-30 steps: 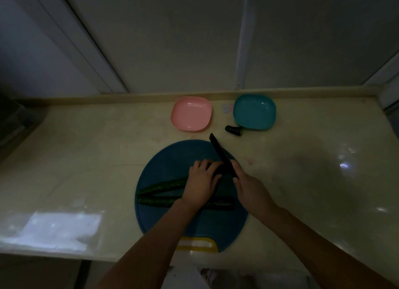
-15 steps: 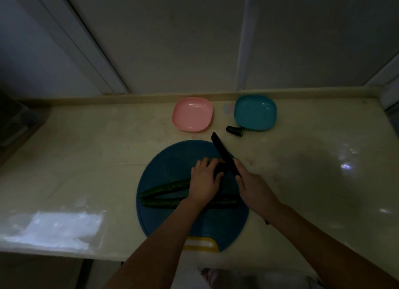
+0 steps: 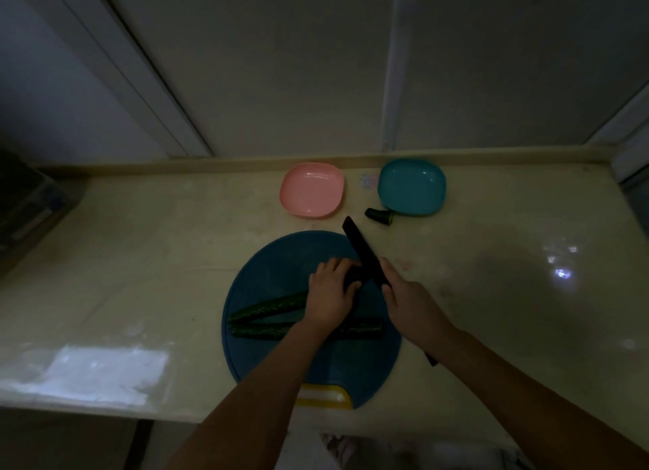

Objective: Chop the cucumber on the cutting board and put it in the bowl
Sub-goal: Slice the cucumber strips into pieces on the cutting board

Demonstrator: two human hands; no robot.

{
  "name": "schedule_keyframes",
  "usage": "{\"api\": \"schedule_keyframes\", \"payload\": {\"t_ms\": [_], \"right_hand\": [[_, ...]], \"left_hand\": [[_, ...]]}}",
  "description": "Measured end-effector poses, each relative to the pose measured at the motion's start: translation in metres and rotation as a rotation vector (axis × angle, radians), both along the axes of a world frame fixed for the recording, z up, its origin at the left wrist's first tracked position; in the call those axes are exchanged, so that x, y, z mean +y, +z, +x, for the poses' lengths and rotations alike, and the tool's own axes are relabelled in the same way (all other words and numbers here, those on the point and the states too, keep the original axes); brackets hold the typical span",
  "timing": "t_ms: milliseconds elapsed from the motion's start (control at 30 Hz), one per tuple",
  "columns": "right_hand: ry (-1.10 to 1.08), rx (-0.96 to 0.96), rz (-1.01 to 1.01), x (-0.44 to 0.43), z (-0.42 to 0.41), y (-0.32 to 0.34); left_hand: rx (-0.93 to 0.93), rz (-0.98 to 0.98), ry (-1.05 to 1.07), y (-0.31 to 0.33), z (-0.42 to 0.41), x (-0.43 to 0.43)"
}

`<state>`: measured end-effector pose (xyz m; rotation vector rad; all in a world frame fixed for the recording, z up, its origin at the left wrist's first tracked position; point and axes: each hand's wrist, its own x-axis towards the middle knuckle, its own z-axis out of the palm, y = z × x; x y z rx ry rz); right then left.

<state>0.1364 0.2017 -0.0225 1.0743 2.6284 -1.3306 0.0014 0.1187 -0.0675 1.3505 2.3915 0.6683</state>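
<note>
Cucumber [image 3: 270,306] is pinned on cutting board [image 3: 281,259].
Left hand [image 3: 330,294] is curled over it; knife [image 3: 361,248] is gripped by right hand [image 3: 411,304].

Dim and underexposed, colours muted. The countertop [image 3: 509,329] carries small glare spots well right of the right hand [image 3: 414,304] fingers [image 3: 387,268] and a pale reflected patch far left of the left hand [image 3: 328,294] fingers [image 3: 330,266]. Knife [image 3: 361,248] and cucumber [image 3: 270,306] lose detail beside the fingers. Wide-angle bowing at the edges.

Left hand [image 3: 330,294] holds cucumber [image 3: 270,304]; right hand [image 3: 414,308] grips knife [image 3: 361,248].
</note>
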Motion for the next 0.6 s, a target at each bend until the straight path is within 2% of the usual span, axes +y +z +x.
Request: {"api": "schedule_keyframes", "payload": {"t_ms": [600], "right_hand": [[0.022, -0.056, -0.005, -0.005, -0.002, -0.009]], "left_hand": [[-0.026, 0.032, 0.028, -0.002, 0.0, 0.001]]}}
